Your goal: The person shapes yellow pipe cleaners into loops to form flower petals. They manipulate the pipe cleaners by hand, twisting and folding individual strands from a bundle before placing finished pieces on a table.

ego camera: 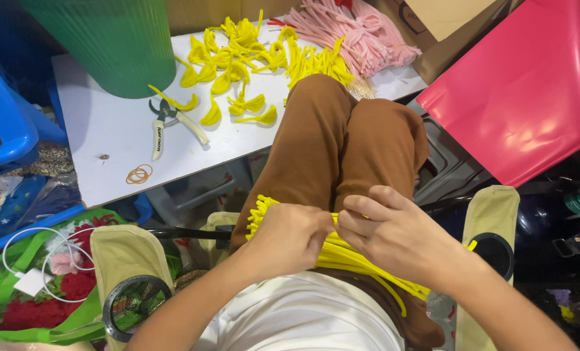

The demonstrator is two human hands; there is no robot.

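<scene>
Counter [108, 130] of white board stretches well beyond the fingers, strewn with yellow pipe-cleaner loops [238, 58]. Nearer, a bundle of yellow fuzzy pipe cleaners [348, 257] lies across brown-trousered knees, with left hand [287, 237] and right hand [394, 234] pinching its strands, fingers together.

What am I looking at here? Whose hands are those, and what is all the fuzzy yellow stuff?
The camera sits on a person's head and looks down, so you see their own lap and arms. The left hand and right hand pinch a bundle of yellow fuzzy wires lying across brown trousers. Ahead is a white table. On it lie bent yellow loops, a heap of pink fuzzy wires, small cutters, rubber bands and a green roll. A red sheet leans on the right.
</scene>
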